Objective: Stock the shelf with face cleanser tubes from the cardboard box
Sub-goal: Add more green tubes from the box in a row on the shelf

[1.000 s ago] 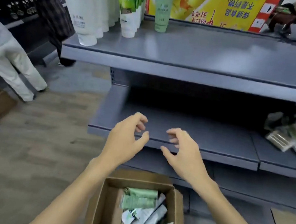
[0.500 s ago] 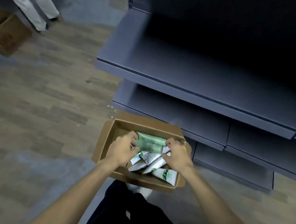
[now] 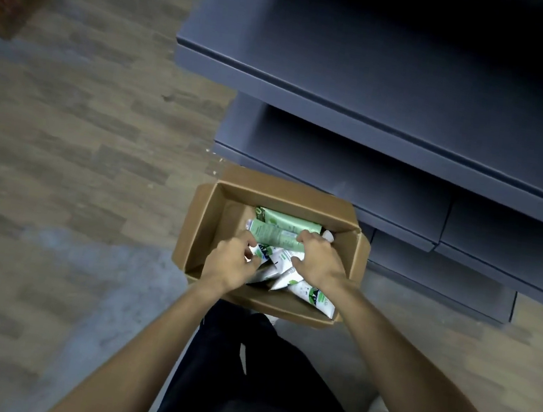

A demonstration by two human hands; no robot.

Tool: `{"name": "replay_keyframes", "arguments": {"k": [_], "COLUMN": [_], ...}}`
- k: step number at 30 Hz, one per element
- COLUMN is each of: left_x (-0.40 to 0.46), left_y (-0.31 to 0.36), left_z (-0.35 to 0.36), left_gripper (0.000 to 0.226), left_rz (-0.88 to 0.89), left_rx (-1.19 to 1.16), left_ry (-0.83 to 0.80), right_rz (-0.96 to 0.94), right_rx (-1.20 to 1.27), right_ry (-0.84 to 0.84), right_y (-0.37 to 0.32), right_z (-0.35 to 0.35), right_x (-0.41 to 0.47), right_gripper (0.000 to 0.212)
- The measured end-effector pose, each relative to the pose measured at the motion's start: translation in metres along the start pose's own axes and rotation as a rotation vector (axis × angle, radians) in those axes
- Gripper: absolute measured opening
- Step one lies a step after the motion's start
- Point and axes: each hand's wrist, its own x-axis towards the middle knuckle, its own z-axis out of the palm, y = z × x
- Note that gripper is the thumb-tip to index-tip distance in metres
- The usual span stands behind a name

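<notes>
Inside the cardboard box (image 3: 215, 226), both hands grip tubes. Left hand (image 3: 231, 262) pinches a white tube (image 3: 265, 257); right hand (image 3: 320, 260) grips the green tube (image 3: 273, 235). Shelf (image 3: 381, 92) edge lies at 1 o'clock, open floor (image 3: 76, 180) at 9.

tubes (image 3: 284, 238) in box (image 3: 206, 228) before shelf (image 3: 381, 92)

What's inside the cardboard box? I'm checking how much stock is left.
The cardboard box holds green tubes and white tubes, loosely piled. The left hand and right hand cover the middle, so no count is possible.
</notes>
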Motion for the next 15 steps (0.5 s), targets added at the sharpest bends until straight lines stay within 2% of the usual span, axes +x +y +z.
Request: {"name": "replay_keyframes", "arguments": {"k": [5,9,15], "left_x": [0.01,0.012,0.013], "left_y": [-0.008,-0.014,-0.019], "left_z": [0.01,0.017,0.021], "left_gripper": [0.023,0.022,0.023], "left_rz": [-0.025,-0.036,-0.035], "left_rx": [0.014,-0.028,-0.035], "left_ry": [-0.03,-0.043,-0.058], "right_rz": [-0.049,-0.058,-0.023], "right_rx": [-0.111,-0.155,0.033], "right_ry": [-0.008,0.044,-0.027], "right_y": [0.001,0.002,-0.016], "right_z": [0.018,0.029,0.039], "right_x": [0.023,0.035,0.042], "right_gripper": [0.051,0.046,0.043]}}
